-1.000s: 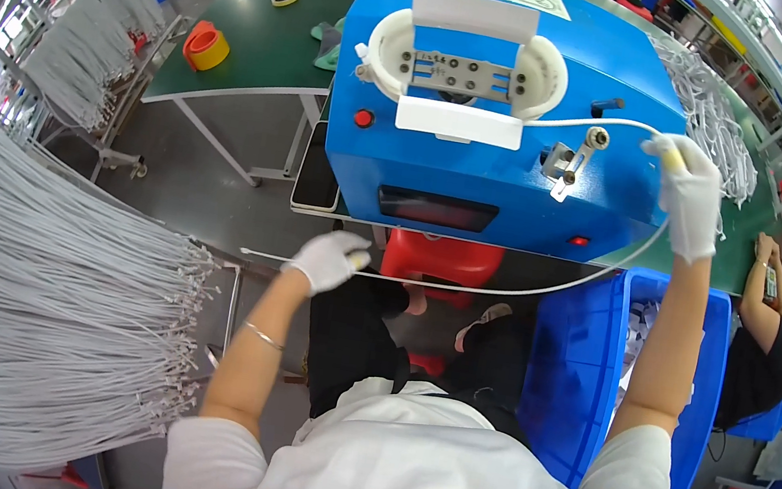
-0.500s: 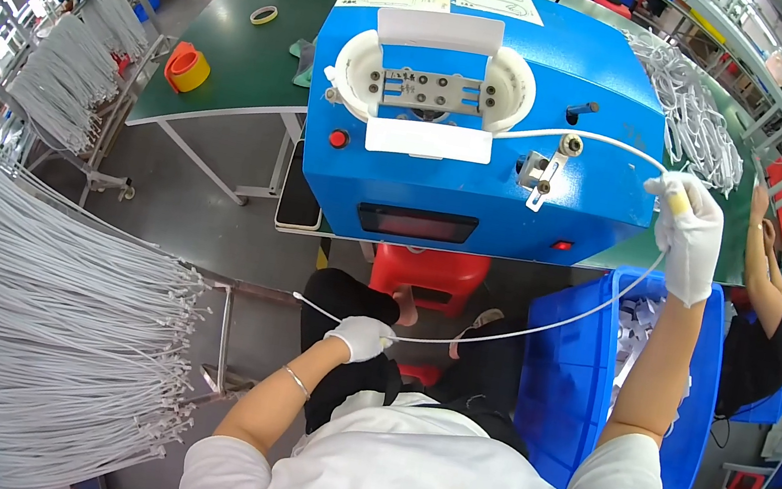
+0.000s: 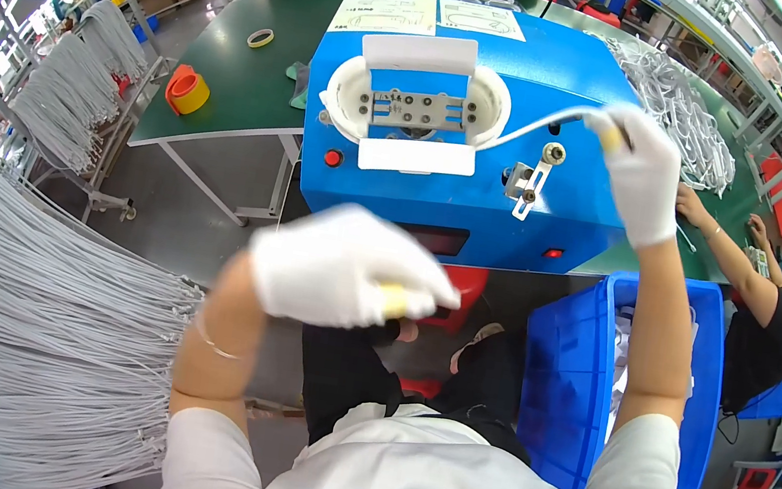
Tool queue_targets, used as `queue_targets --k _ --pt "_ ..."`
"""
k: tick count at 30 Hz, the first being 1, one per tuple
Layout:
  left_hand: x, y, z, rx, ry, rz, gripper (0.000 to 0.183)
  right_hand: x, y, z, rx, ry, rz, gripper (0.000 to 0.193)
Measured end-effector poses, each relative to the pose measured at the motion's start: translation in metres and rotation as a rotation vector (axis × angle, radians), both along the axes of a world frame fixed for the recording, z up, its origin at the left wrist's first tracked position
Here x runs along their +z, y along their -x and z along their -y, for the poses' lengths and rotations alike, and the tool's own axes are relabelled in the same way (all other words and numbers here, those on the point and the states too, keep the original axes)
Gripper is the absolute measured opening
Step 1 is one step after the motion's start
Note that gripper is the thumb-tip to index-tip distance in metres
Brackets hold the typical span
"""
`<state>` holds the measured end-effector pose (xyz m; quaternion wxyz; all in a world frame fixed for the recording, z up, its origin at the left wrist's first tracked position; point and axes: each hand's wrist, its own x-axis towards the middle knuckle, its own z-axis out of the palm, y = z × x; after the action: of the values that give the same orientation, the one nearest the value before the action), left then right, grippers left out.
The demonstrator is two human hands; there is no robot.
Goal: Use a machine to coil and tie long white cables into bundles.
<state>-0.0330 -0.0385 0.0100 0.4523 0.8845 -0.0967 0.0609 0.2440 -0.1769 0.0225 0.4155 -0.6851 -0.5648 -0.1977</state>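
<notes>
My right hand [image 3: 640, 165], in a white glove with a yellow band on a finger, pinches a white cable [image 3: 535, 129] over the right side of a blue machine [image 3: 398, 195]. From there the cable runs left to the white winding head [image 3: 494, 98] with a metal plate on top. In front of the machine, my gloved left hand [image 3: 336, 272] is raised and smeared by motion. Its fingers point right, and I cannot make out whether anything is in them. No cable shows leaving it.
Bundles of grey-white cables [image 3: 45, 324] hang on a rack at left. A blue bin [image 3: 569, 372] of white pieces stands at right. Orange and yellow tape rolls [image 3: 187, 91] lie on the green table [image 3: 227, 58]. Co-workers sit at the right and far side. Coiled cables [image 3: 674, 110] lie behind.
My left hand has risen from my lap toward the machine's front, and the cable span between my hands no longer shows. My right hand has moved left and up, still with the cable.
</notes>
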Motion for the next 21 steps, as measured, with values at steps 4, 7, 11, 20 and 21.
queue_targets --k 4,7,11,20,21 --pt "0.075 -0.036 -0.035 0.403 -0.499 0.557 0.017 0.024 -0.024 -0.067 0.028 -0.129 0.286 0.012" --pt "0.083 -0.087 -0.089 0.316 -0.778 0.612 0.018 0.037 -0.013 -0.116 0.068 -0.098 0.370 0.012" --pt "0.096 -0.103 -0.095 0.417 -0.809 0.170 0.019 0.037 0.007 -0.136 0.092 -0.088 0.357 0.015" --pt "0.077 -0.016 -0.103 0.584 -0.666 0.155 0.018 0.051 0.073 -0.077 0.173 0.103 0.617 0.031" --pt "0.075 -0.015 -0.098 0.609 -0.681 0.162 0.018 0.052 0.072 -0.078 0.137 0.219 0.607 0.033"
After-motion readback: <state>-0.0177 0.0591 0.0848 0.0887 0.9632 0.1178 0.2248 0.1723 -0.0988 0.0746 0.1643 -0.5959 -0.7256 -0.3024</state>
